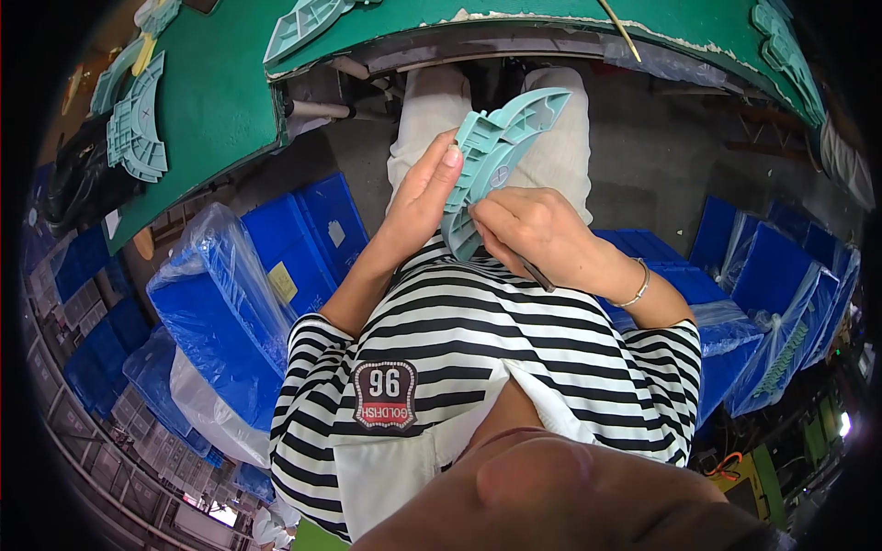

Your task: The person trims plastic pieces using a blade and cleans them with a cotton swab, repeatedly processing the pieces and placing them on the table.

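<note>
My left hand [424, 197] is closed around the long edge of a curved, ribbed teal plastic part [519, 129], its thumb along the near side. The part is held tilted above my lap and carries a small round mark with a cross. Close to its lower end, my right hand [533, 230] is closed on a slim dark-handled tool [537, 274]. The handle's end sticks out below the palm. The tool's tip is hidden by my fingers, which are at the part's surface; I cannot tell whether the tip touches it.
A green worktable [216, 83] with a worn edge curves ahead of me. More teal parts [138, 129] lie on it at the left, with others at the top and right. A thin yellowish stick [623, 32] overhangs the edge. Blue bins [303, 239] with plastic film stand on both sides.
</note>
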Available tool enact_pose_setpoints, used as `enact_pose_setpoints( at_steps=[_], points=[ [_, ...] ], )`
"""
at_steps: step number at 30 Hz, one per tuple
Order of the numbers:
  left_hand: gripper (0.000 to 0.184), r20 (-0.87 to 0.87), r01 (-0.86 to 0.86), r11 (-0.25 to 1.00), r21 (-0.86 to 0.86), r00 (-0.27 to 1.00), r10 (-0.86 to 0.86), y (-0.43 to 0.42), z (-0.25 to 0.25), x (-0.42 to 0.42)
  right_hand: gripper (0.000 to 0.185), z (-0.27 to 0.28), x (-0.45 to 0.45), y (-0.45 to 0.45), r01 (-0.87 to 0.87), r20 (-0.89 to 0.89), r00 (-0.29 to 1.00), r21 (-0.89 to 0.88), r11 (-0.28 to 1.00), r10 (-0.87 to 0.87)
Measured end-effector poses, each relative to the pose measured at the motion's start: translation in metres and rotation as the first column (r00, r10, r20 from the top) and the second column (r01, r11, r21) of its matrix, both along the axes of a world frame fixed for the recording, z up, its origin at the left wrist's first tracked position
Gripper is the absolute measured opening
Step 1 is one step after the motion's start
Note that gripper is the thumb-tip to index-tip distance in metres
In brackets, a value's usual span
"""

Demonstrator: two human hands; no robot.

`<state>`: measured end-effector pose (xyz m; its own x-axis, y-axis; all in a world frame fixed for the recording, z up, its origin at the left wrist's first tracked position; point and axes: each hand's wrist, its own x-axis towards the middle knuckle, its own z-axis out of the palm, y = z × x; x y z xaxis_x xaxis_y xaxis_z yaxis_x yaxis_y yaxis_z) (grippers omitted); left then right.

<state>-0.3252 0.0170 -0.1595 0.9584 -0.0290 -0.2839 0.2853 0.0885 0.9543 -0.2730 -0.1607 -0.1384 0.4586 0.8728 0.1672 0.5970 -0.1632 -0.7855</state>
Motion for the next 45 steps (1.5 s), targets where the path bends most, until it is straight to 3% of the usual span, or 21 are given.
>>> enact_pose_setpoints(
  at_steps=[16,19,22,25,29,34,38,45],
  points=[
    [0.043,-0.008,0.08,0.997,0.01,0.997,-0.079,-0.006,-0.004,0.0,0.017,0.015,0.004,-0.008,-0.063,-0.012,0.998,-0.09,0.994,0.062],
    [0.042,-0.021,0.055,0.998,0.012,0.998,-0.054,-0.007,-0.003,0.0,0.017,0.021,0.006,-0.009,-0.066,-0.055,0.997,-0.089,0.994,0.061],
    [0.043,0.043,0.003,0.998,0.063,0.999,-0.006,0.0,-0.012,0.0,0.014,0.017,0.009,-0.017,-0.18,-0.224,0.964,-0.14,0.974,0.146],
    [0.044,0.006,-0.005,0.996,0.087,1.0,0.004,0.014,-0.013,0.001,0.013,0.015,0.006,-0.019,-0.043,-0.006,0.999,-0.085,0.995,0.043],
    [0.045,0.011,-0.024,0.999,0.036,1.0,0.023,0.014,-0.012,0.003,0.021,0.03,0.012,-0.02,0.022,0.101,0.994,0.094,0.995,-0.031],
    [0.045,-0.031,-0.038,0.989,-0.14,0.999,0.034,0.02,-0.021,-0.003,0.019,0.017,0.01,-0.017,0.045,0.099,0.993,0.134,0.99,-0.058],
    [0.048,-0.003,-0.031,0.99,-0.138,1.0,0.031,0.02,-0.018,-0.005,0.024,0.012,0.004,-0.015,-0.026,0.061,0.998,0.021,0.999,0.025],
    [0.049,-0.01,-0.03,0.991,-0.13,1.0,0.028,0.018,-0.011,-0.009,0.024,0.005,-0.001,-0.009,-0.048,0.093,0.995,0.062,0.997,0.042]
  ],
)
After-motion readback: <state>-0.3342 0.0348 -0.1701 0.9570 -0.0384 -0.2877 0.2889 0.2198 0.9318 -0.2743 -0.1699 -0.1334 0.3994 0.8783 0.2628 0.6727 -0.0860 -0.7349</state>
